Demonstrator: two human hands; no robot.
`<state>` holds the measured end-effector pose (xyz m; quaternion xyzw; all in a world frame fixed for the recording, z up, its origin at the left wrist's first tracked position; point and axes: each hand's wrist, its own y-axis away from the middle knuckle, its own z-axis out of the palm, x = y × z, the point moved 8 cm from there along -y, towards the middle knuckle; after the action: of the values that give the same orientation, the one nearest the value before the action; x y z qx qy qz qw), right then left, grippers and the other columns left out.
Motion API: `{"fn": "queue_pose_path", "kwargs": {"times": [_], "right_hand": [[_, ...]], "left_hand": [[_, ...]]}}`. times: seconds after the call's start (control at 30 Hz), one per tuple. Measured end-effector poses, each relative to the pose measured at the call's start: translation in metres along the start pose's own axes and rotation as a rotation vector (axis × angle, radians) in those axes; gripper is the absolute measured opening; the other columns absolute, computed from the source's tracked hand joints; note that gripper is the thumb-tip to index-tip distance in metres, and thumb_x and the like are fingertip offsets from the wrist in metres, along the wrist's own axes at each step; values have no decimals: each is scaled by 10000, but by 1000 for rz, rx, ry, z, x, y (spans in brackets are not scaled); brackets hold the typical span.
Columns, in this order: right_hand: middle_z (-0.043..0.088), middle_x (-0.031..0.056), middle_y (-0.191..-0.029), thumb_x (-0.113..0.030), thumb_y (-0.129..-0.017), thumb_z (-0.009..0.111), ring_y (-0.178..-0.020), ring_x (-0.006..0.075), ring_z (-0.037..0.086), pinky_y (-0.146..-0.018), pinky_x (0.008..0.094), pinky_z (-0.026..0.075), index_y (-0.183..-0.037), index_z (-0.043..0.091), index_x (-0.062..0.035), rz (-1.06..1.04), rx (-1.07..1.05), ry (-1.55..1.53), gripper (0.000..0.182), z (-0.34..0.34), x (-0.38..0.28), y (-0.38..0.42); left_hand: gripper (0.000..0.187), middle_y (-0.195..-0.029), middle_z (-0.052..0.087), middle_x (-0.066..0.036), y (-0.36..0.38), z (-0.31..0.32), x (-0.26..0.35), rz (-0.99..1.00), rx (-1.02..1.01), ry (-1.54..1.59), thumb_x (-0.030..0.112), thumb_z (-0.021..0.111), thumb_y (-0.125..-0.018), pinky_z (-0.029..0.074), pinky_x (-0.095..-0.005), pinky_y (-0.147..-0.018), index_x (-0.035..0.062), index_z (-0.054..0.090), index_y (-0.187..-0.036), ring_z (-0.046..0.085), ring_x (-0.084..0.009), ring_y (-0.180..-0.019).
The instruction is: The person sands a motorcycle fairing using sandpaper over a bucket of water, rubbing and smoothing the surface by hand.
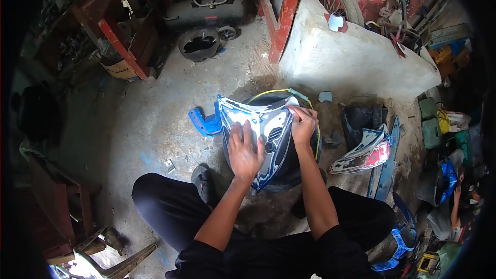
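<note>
A motorcycle fairing panel point(263, 116), pointed at the bottom and patched in white, blue and grey, rests over a round black tub point(295, 175). A dark round hole and slots show in its right half. My left hand point(244, 152) lies on the panel's middle with its fingers spread. At the panel's upper right tip, my right hand point(304, 124) has its fingers closed around the edge; whether anything else is in them is hidden. A yellow-green cord point(274, 91) runs along the tub's rim.
A blue plastic part point(205, 123) lies left of the tub. On the right are a red-and-white fairing piece point(361, 152) and a long blue strip point(388, 160). Farther back stand a white slab point(330, 57), a red frame point(284, 20) and a black ring-shaped part point(199, 44).
</note>
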<state>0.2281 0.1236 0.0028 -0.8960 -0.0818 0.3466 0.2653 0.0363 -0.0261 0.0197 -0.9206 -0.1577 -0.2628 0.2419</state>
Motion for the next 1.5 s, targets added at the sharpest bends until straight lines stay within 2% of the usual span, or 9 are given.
{"fn": "queue_pose_path", "kwargs": {"times": [0.1,0.2,0.33,0.67,0.77,0.93,1.0,1.13,1.5], "right_hand": [[780,-19,-1036,-45,-829,721,-996,248,624,-950,394,435,-976,835,-196,-229,-172,-117,239,-2,-32,0],[779,-27,-1039,-47,-823,720,-990,245,620,-945,385,434,-976,835,-198,37,-27,3,244,-5,-1,-4],[784,-19,-1029,-46,-821,714,-967,256,626,-932,399,454,-972,835,-198,-242,-140,-75,246,-5,-34,-3],[786,20,-998,1,-792,715,-906,269,636,-890,386,497,-978,831,-155,-52,0,-47,269,-5,-7,-4],[787,16,-1014,-19,-797,729,-934,271,635,-901,394,500,-987,832,-157,-253,-200,-205,257,-4,-36,-5],[787,20,-1015,-4,-791,721,-924,280,635,-883,395,506,-976,834,-152,-44,-10,-34,262,-6,-13,-5],[786,27,-1010,9,-787,715,-932,284,643,-889,392,507,-973,835,-151,-248,-187,-239,273,1,-30,-5],[784,47,-1010,21,-786,718,-939,280,648,-876,389,512,-971,832,-142,-89,-43,-47,272,-9,-15,-7],[787,36,-991,-15,-817,720,-916,273,653,-892,378,498,-962,830,-145,-196,-130,-214,223,-3,-27,-2]], "left_hand": [[607,-1460,482,-304,1,-1,-3,-4,-9,-2,327,617,-972,388,-536,-1136,41,498,-1493,458,-473,-1374],[609,-1465,479,-305,0,-1,0,0,-12,-16,328,618,-971,387,-537,-1138,43,496,-1496,457,-474,-1376],[614,-1464,481,-295,1,-1,-3,-5,-18,-5,333,613,-975,387,-534,-1140,46,491,-1503,458,-473,-1375],[615,-1460,484,-283,0,-2,-1,10,3,-34,335,614,-970,399,-528,-1126,43,497,-1498,466,-464,-1364],[610,-1458,483,-287,1,0,-3,-7,-7,11,329,615,-966,401,-534,-1122,43,503,-1492,467,-469,-1359],[612,-1455,486,-287,1,-3,-2,18,12,-27,333,614,-969,402,-534,-1121,46,496,-1497,471,-469,-1357],[604,-1439,482,-309,1,-3,-1,11,19,4,314,639,-960,413,-543,-1108,41,523,-1485,494,-475,-1323],[595,-1432,492,-308,0,-3,0,17,20,-17,310,637,-962,417,-544,-1104,38,526,-1480,497,-475,-1318],[613,-1471,477,-298,2,2,-2,-24,-22,18,335,613,-968,391,-531,-1136,46,503,-1497,456,-470,-1375]]}}
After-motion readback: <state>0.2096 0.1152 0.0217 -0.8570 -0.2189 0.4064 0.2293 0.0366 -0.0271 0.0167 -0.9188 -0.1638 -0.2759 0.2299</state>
